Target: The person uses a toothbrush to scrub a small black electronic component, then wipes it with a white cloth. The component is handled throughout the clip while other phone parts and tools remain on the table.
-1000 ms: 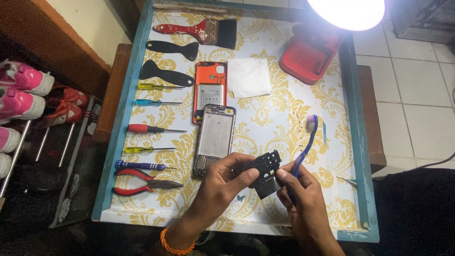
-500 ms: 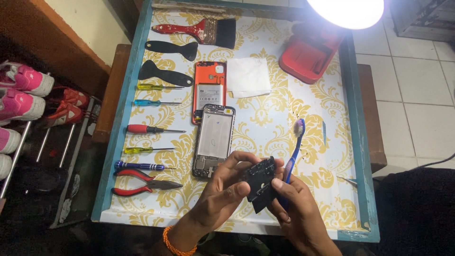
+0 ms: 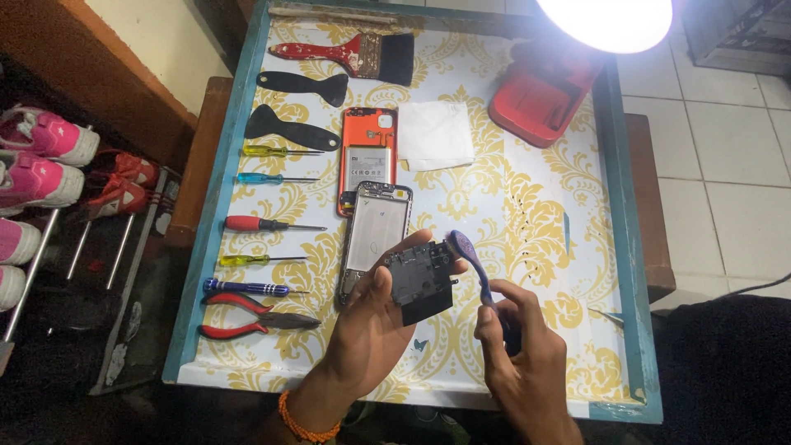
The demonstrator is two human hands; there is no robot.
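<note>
My left hand [image 3: 375, 325] holds a small black plastic phone part [image 3: 420, 278] above the near edge of the table. My right hand [image 3: 527, 367] grips a blue toothbrush [image 3: 471, 262] by the handle, with its head touching the top right of the black part. Just behind the left hand lies a phone frame [image 3: 375, 235] with a pale inner panel. Beyond it rests an opened orange phone [image 3: 367, 156] showing its battery.
Screwdrivers [image 3: 276, 223], pliers [image 3: 255, 317], two black spudgers [image 3: 301, 82] and a red-handled paintbrush [image 3: 346, 53] line the left of the patterned table [image 3: 527, 189]. A white cloth [image 3: 435, 134], a red case [image 3: 540, 95] and a bright lamp [image 3: 610, 21] sit at the back. Pink shoes [image 3: 41, 156] stand left.
The toothbrush head has swung from upright beside the part down onto its top right edge. My left hand has tilted the black part slightly.
</note>
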